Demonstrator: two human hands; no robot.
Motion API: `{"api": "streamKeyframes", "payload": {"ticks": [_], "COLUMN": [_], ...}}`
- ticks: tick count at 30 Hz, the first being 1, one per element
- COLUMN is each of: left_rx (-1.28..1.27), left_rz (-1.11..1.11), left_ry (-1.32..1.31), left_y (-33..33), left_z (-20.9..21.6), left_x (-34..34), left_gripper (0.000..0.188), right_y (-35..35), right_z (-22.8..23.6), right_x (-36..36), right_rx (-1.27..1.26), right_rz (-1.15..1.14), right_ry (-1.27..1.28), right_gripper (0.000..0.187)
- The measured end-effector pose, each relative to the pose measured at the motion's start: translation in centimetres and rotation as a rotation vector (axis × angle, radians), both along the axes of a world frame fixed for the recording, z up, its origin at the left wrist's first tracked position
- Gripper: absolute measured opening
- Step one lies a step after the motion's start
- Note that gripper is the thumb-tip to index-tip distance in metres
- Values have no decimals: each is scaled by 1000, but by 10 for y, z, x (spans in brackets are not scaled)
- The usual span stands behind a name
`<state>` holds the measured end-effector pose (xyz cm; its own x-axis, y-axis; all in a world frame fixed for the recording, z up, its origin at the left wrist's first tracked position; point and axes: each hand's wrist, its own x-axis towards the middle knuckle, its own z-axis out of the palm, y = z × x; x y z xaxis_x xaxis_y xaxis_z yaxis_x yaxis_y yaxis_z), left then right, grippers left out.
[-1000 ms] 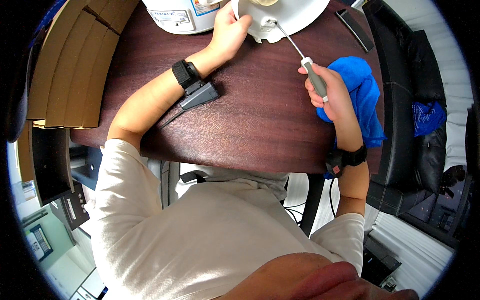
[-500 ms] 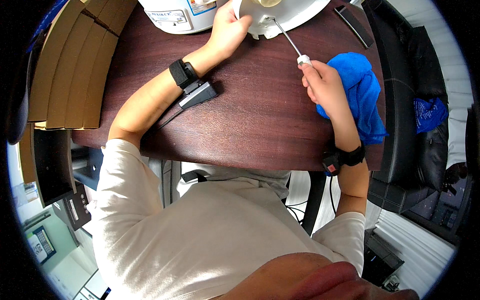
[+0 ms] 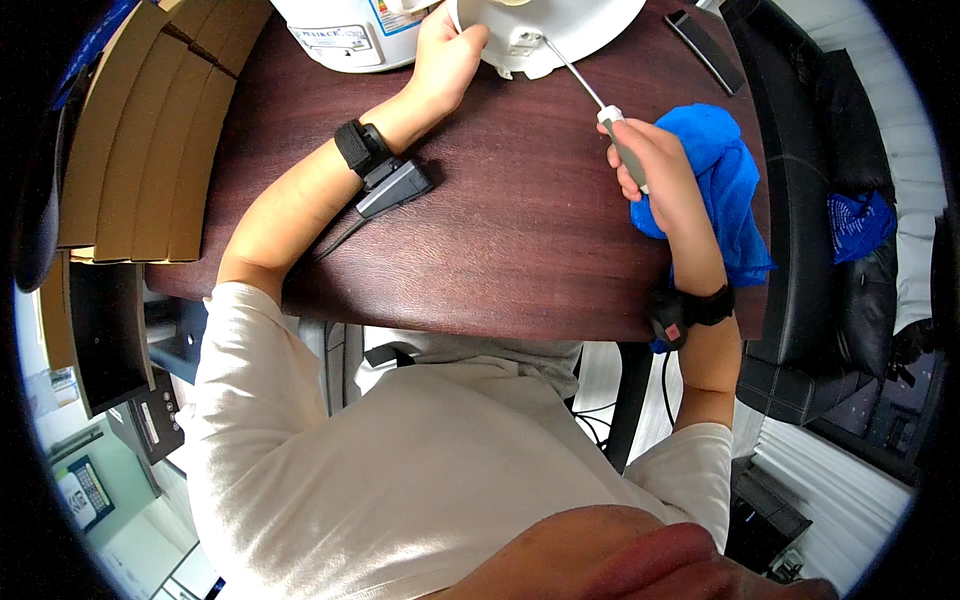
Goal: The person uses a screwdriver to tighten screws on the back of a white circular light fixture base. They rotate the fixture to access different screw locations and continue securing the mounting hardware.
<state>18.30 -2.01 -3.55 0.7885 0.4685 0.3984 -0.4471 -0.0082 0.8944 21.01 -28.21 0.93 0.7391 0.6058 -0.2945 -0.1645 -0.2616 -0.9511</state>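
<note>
Gripping a grey-handled screwdriver [image 3: 611,116] in the right hand [image 3: 660,172], near a blue cloth [image 3: 718,180], apparently touching its tip to a white curved part [image 3: 590,32], grasping that part's left edge in the left hand [image 3: 447,62], beside a white container [image 3: 345,14], at the head view's top.

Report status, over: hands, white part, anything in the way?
Left hand grips white curved part by its edge. Right hand holds screwdriver, tip at that part. Blue cloth close by right hand, clear of the shaft.
</note>
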Motion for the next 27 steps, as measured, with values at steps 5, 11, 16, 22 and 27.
{"api": "streamKeyframes", "payload": {"ticks": [5, 11, 16, 22, 27], "left_rx": [-19, -15, -21, -27, -22], "left_rz": [-3, -9, 0, -3, -9], "left_ry": [-20, 11, -15, 4, -20], "left_y": [3, 2, 3, 2, 2], "left_z": [-3, -1, -4, -3, -5], "left_x": [3, 3, 3, 4, 4], "left_gripper": [21, 18, 18, 19, 22], "right_y": [-2, -2, 2, 2, 2], "right_z": [-1, -8, -10, -8, -8], "right_x": [1, 0, 0, -1, -2], "right_rx": [251, 273, 254, 238, 209], "right_rz": [18, 85, 71, 91, 65], "right_ry": [319, 400, 393, 371, 350], "right_gripper": [35, 35, 34, 33, 33]}}
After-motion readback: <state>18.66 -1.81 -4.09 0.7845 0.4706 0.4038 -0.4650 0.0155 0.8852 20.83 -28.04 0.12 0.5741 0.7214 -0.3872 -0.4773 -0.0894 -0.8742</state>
